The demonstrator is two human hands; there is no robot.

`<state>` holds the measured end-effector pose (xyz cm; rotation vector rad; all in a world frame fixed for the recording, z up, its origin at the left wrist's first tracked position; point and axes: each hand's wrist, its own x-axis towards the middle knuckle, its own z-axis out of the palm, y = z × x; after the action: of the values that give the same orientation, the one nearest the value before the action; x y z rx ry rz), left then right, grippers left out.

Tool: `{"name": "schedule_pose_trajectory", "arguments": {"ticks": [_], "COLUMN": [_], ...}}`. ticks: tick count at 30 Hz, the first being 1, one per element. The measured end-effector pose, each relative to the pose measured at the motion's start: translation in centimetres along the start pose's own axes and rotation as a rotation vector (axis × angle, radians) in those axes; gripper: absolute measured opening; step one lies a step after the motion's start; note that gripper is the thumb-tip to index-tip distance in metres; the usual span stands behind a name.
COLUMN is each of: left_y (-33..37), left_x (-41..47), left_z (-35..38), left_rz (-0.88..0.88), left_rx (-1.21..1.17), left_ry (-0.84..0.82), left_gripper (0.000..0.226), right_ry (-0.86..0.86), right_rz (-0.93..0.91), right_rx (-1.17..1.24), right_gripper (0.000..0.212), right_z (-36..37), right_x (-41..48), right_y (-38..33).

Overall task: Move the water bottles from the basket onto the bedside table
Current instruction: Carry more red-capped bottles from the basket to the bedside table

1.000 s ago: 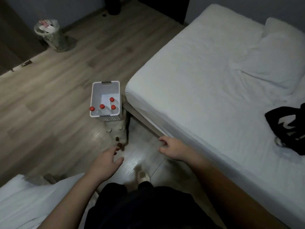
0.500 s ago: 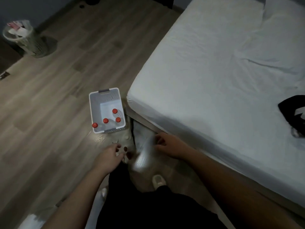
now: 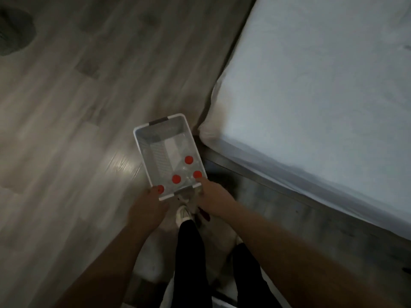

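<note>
Reaching down to a white basket (image 3: 142, 143) of red-capped water bottles (image 3: 176, 179) beside the bed (image 3: 311, 85); left hand (image 3: 148, 208) and right hand (image 3: 213, 200) at its near rim, fingers' grip impossible to tell.

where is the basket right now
In the head view the basket sits on the wood floor just left of the bed corner, with both hands at its near edge.

Both hands now reach the basket (image 3: 142, 138): left hand (image 3: 148, 208) at its near-left corner, right hand (image 3: 213, 197) at its near-right rim, no longer hovering short.
</note>
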<state>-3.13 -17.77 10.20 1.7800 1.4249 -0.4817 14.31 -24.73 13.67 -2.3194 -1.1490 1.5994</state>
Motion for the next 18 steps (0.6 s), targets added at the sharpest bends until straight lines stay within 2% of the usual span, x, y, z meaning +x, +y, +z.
{"name": "schedule_pose_trajectory", "arguments": {"ticks": [7,10,14,18], "left_y": [-4.1,-5.6,-6.7,-6.7], "left_x": [8.3,10.8,13.6,15.0], "left_z": [4.3,5.5,6.3,7.5], "left_rz": [0.022,0.053,0.050,0.079], "left_rx": [-0.047,0.058,0.173,0.271], "left_ry": [0.005,-0.017,-0.058,-0.036], "left_gripper": [0.054,0.058,0.059,0.058], "right_ry": [-0.018,-0.009,-0.021,-0.012], "right_rz": [0.024,0.012,-0.015,-0.046], "right_rx": [0.038,0.008,-0.087,-0.186], "right_gripper": [0.040,0.053,0.043,0.045], "right_z": [6.2,7.5,8.9,9.6], "right_x": [10.1,13.1,16.5,18.1], "right_y": [1.0,1.6,1.8,1.9]}}
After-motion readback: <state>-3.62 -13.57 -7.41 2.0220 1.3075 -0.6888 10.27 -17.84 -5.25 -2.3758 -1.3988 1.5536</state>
